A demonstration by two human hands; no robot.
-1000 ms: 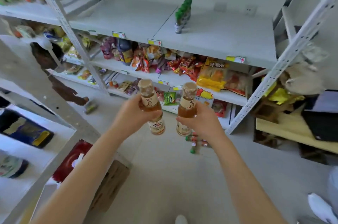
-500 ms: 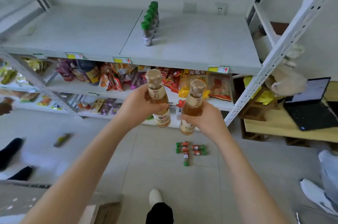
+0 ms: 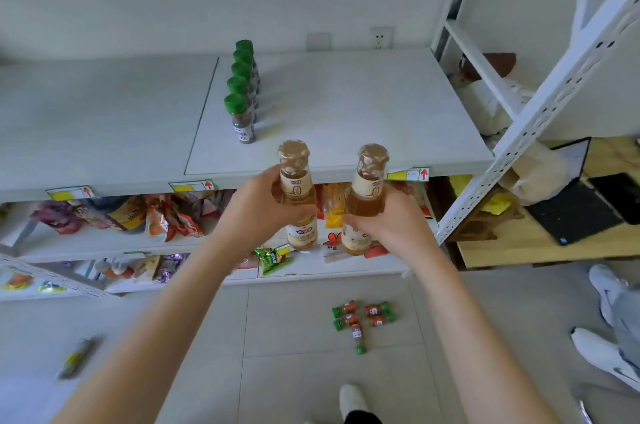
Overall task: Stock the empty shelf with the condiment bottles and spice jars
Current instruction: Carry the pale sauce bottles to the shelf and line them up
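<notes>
**A:** What's new in the head view?

**B:** The person has come closer. The shelf now fills mid-frame, and both bottle caps have risen to its front edge, so placing looks close.

**A:** And the hands?

**B:** Both arms reach up from the bottom of the frame. At centre, the left hand is wrapped round the left bottle and the right hand round the right bottle, both upright. The spice jars stand in a row on the shelf, upper centre. Loose jars lie on the floor.

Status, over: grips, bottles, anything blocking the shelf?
Left grip holds left amber bottle, right grip holds right amber bottle. Both upright, not yet on top shelf. Green-capped spice jars stand there, leftward.
</notes>
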